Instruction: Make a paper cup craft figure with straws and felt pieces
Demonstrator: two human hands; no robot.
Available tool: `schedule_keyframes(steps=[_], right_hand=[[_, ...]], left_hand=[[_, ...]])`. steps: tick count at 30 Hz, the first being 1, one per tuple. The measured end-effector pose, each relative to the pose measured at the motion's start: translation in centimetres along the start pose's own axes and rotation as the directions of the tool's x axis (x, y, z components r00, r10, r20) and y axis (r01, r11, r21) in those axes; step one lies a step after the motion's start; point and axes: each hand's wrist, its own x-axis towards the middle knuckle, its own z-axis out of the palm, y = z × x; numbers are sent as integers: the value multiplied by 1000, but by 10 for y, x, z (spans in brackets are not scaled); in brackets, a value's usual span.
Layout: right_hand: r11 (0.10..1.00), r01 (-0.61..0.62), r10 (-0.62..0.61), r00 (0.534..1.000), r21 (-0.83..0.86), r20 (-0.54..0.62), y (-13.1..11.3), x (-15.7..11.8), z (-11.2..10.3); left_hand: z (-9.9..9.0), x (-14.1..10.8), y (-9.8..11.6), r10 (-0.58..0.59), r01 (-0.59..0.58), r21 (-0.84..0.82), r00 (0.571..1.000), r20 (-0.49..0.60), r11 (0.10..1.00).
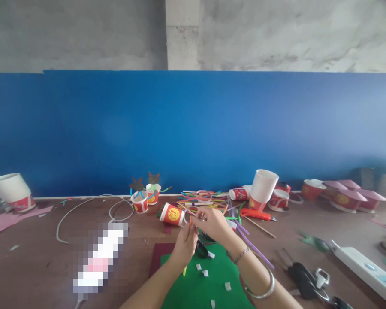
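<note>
My left hand (187, 242) is closed, its thumb and fingertips pinching a thin orange strip (191, 220). My right hand (212, 223) meets it from the right, fingers pinched together at the same strip. Most of the strip is hidden by my fingers. A yellow end (184, 271) shows below my left hand, and I cannot tell whether it belongs to the held piece. Beneath my hands lies a green sheet (199, 285) with several small white paper scraps (205, 273). Black-handled scissors (202, 249) rest on it, partly covered. A red paper cup (173, 214) lies sideways just beyond.
Coloured strips (196, 198) are heaped by the blue partition (193, 128). Two cups with brown animal heads (140, 201) stand left of them. On the right are stacked cups (263, 189), an orange utility knife (257, 214), keys (304, 277) and a power strip (363, 268).
</note>
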Motion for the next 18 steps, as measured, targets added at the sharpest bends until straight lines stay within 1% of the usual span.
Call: schedule_keyframes(steps=[4, 11, 18], right_hand=[[1000, -1, 0, 1000, -26, -12, 1, 0, 0], [1000, -10, 11, 1000, -19, 18, 4, 1, -1], [998, -54, 51, 994, 28, 100, 6, 2, -6]], left_hand=[[0, -1, 1, -4, 4, 1, 1000, 15, 1000], [2, -3, 4, -30, 29, 12, 999, 45, 999], [1, -5, 10, -52, 48, 48, 994, 100, 998]])
